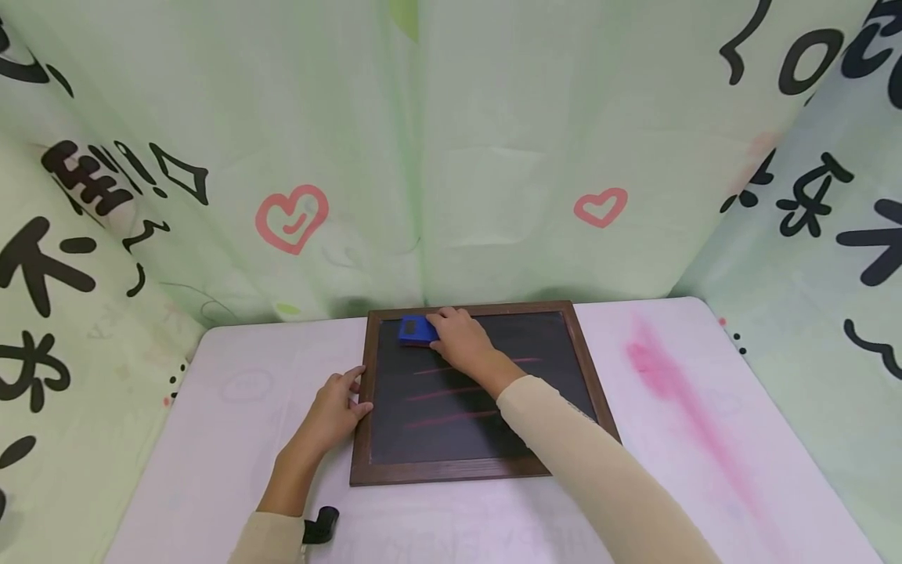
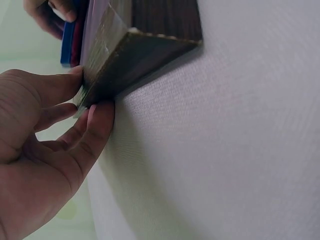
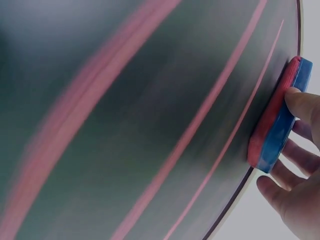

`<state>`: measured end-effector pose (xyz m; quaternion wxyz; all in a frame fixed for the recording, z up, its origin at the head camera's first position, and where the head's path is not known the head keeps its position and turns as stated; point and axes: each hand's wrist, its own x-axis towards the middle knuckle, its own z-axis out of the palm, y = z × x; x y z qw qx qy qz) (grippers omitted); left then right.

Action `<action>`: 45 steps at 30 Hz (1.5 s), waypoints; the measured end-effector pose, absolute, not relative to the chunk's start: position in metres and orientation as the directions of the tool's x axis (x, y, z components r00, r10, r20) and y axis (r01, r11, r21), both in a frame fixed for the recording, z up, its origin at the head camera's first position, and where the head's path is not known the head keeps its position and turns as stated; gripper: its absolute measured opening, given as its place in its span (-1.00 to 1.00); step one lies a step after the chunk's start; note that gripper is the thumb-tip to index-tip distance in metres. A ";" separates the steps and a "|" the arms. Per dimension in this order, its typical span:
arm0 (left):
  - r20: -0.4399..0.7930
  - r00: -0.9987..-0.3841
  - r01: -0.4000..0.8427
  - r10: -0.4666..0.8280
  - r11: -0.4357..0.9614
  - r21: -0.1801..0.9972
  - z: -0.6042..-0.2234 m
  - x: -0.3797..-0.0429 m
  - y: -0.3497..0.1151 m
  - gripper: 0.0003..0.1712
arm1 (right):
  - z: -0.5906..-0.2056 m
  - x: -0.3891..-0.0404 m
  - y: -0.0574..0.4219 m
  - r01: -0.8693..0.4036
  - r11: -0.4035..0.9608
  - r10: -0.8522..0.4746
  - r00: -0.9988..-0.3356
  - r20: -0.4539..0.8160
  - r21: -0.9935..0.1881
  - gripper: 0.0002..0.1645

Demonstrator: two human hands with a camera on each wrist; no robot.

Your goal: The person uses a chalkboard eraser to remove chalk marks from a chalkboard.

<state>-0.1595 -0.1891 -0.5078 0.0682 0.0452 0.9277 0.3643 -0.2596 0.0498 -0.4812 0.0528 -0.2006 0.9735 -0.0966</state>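
A chalkboard point(image 1: 451, 471) with a brown wooden frame lies flat on the table. Three pink chalk lines point(image 1: 451, 393) cross its black surface. Near the board's far left corner, my right hand point(image 1: 463, 342) grips a blue board eraser point(image 1: 416, 332). The right wrist view shows the eraser's red felt side point(image 3: 274, 117) against the board, with thumb and fingers on its blue back. My left hand point(image 1: 330, 415) holds the frame's left edge. In the left wrist view its thumb touches the frame and other fingers point(image 2: 101, 122) sit low at the side, near the tabletop.
The table point(image 1: 247, 439) has a pale cloth cover with a pink smear point(image 1: 655, 364) on its right side. Light green curtains point(image 1: 493, 157) with black writing and pink hearts enclose the back and sides. A black strap piece point(image 1: 322, 526) is at my left wrist.
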 end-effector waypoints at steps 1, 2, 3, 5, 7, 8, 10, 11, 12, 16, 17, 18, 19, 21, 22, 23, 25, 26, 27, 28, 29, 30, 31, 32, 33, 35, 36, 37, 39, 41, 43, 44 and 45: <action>-0.092 -0.987 0.036 0.135 0.732 0.681 -0.508 -0.160 -0.189 -0.24 | -0.482 -0.260 0.054 -0.378 0.900 -0.398 -0.915 -0.060 -0.217 -0.31; -0.091 -0.986 0.039 0.136 0.731 0.681 -0.508 -0.160 -0.189 -0.24 | -0.483 -0.260 0.059 -0.374 0.899 -0.396 -0.917 -0.058 -0.226 -0.31; -0.090 -0.987 0.039 0.137 0.731 0.681 -0.508 -0.160 -0.189 -0.24 | -0.483 -0.261 0.064 -0.370 0.898 -0.393 -0.918 -0.056 -0.237 -0.31; -0.086 -0.987 0.043 0.139 0.729 0.683 -0.507 -0.161 -0.189 -0.24 | -0.483 -0.261 0.074 -0.365 0.896 -0.391 -0.919 -0.058 -0.253 -0.30; -0.084 -0.987 0.045 0.140 0.726 0.686 -0.506 -0.161 -0.188 -0.25 | -0.483 -0.261 0.084 -0.364 0.893 -0.390 -0.919 -0.053 -0.266 -0.30; -0.086 -0.987 0.042 0.139 0.724 0.688 -0.505 -0.161 -0.188 -0.25 | -0.483 -0.261 0.089 -0.364 0.891 -0.390 -0.919 -0.050 -0.271 -0.30; -0.086 -0.987 0.041 0.138 0.724 0.689 -0.504 -0.161 -0.187 -0.25 | -0.482 -0.260 0.100 -0.366 0.888 -0.392 -0.919 -0.043 -0.277 -0.30; -0.084 -0.987 0.042 0.138 0.724 0.689 -0.504 -0.161 -0.186 -0.25 | -0.482 -0.259 0.105 -0.369 0.887 -0.394 -0.918 -0.037 -0.279 -0.30; -0.084 -0.987 0.041 0.137 0.724 0.689 -0.504 -0.162 -0.186 -0.25 | -0.481 -0.259 0.110 -0.372 0.884 -0.396 -0.918 -0.029 -0.282 -0.30; -0.071 -0.987 0.056 0.144 0.724 0.687 -0.505 -0.163 -0.185 -0.26 | -0.479 -0.255 0.132 -0.385 0.878 -0.401 -0.916 0.000 -0.284 -0.30; -0.070 -0.987 0.057 0.144 0.724 0.688 -0.505 -0.163 -0.185 -0.26 | -0.478 -0.254 0.137 -0.387 0.878 -0.402 -0.916 0.006 -0.282 -0.30; -0.069 -0.987 0.058 0.145 0.723 0.688 -0.505 -0.163 -0.184 -0.26 | -0.478 -0.253 0.143 -0.389 0.877 -0.402 -0.916 0.014 -0.282 -0.30; -0.070 -0.987 0.057 0.145 0.723 0.689 -0.505 -0.163 -0.184 -0.26 | -0.478 -0.252 0.148 -0.391 0.877 -0.401 -0.916 0.021 -0.279 -0.30; -0.074 -0.987 0.053 0.144 0.719 0.693 -0.505 -0.163 -0.184 -0.26 | -0.477 -0.251 0.159 -0.394 0.876 -0.401 -0.916 0.034 -0.277 -0.30; -0.075 -0.987 0.053 0.144 0.719 0.693 -0.505 -0.163 -0.184 -0.26 | -0.477 -0.250 0.165 -0.394 0.876 -0.400 -0.916 0.039 -0.276 -0.30; -0.077 -0.987 0.051 0.144 0.719 0.693 -0.505 -0.163 -0.184 -0.26 | -0.477 -0.250 0.170 -0.394 0.877 -0.398 -0.916 0.045 -0.275 -0.30; -0.085 -0.986 0.045 0.143 0.719 0.693 -0.504 -0.162 -0.185 -0.25 | -0.478 -0.250 0.180 -0.387 0.878 -0.388 -0.920 0.053 -0.281 -0.30; -0.086 -0.986 0.044 0.143 0.721 0.692 -0.504 -0.162 -0.185 -0.25 | -0.479 -0.250 0.185 -0.383 0.879 -0.384 -0.922 0.054 -0.284 -0.30; -0.087 -0.986 0.044 0.143 0.723 0.690 -0.504 -0.162 -0.186 -0.24 | -0.480 -0.250 0.190 -0.379 0.881 -0.380 -0.923 0.055 -0.284 -0.30; -0.087 -0.986 0.044 0.143 0.724 0.689 -0.504 -0.162 -0.187 -0.24 | -0.481 -0.250 0.195 -0.374 0.882 -0.373 -0.926 0.057 -0.287 -0.30; -0.085 -0.986 0.046 0.143 0.725 0.687 -0.504 -0.161 -0.187 -0.24 | -0.482 -0.250 0.199 -0.366 0.883 -0.366 -0.929 0.059 -0.292 -0.31; -0.084 -0.986 0.046 0.143 0.725 0.687 -0.504 -0.161 -0.188 -0.24 | -0.482 -0.249 0.203 -0.360 0.885 -0.359 -0.931 0.060 -0.295 -0.31; -0.080 -0.986 0.052 0.146 0.727 0.685 -0.505 -0.161 -0.188 -0.25 | -0.482 -0.249 0.208 -0.356 0.886 -0.354 -0.933 0.064 -0.297 -0.31; -0.074 -0.986 0.058 0.149 0.728 0.683 -0.505 -0.161 -0.188 -0.26 | -0.483 -0.248 0.212 -0.353 0.888 -0.349 -0.935 0.066 -0.295 -0.32; -0.072 -0.986 0.062 0.152 0.727 0.683 -0.505 -0.161 -0.189 -0.26 | -0.483 -0.247 0.215 -0.350 0.889 -0.345 -0.936 0.070 -0.296 -0.32; -0.069 -0.985 0.068 0.156 0.728 0.682 -0.506 -0.161 -0.189 -0.27 | -0.483 -0.246 0.222 -0.350 0.888 -0.342 -0.936 0.080 -0.298 -0.33; -0.068 -0.985 0.068 0.156 0.728 0.682 -0.506 -0.160 -0.189 -0.27 | -0.483 -0.245 0.225 -0.351 0.887 -0.341 -0.936 0.085 -0.300 -0.33; -0.067 -0.986 0.068 0.155 0.727 0.683 -0.506 -0.160 -0.188 -0.27 | -0.483 -0.245 0.228 -0.352 0.885 -0.341 -0.936 0.091 -0.304 -0.34; -0.068 -0.986 0.063 0.149 0.728 0.683 -0.506 -0.160 -0.188 -0.26 | -0.483 -0.244 0.232 -0.355 0.882 -0.342 -0.935 0.097 -0.311 -0.34; -0.067 -0.987 0.062 0.146 0.728 0.683 -0.506 -0.160 -0.188 -0.26 | -0.482 -0.242 0.236 -0.352 0.880 -0.340 -0.936 0.094 -0.319 -0.34; -0.069 -0.987 0.058 0.143 0.730 0.681 -0.506 -0.160 -0.188 -0.26 | -0.481 -0.241 0.238 -0.349 0.880 -0.341 -0.936 0.083 -0.323 -0.34; -0.069 -0.987 0.058 0.143 0.730 0.680 -0.507 -0.160 -0.188 -0.26 | -0.481 -0.240 0.238 -0.349 0.880 -0.344 -0.936 0.075 -0.323 -0.34; -0.070 -0.987 0.058 0.143 0.730 0.681 -0.507 -0.160 -0.188 -0.26 | -0.480 -0.240 0.239 -0.349 0.879 -0.347 -0.936 0.066 -0.324 -0.34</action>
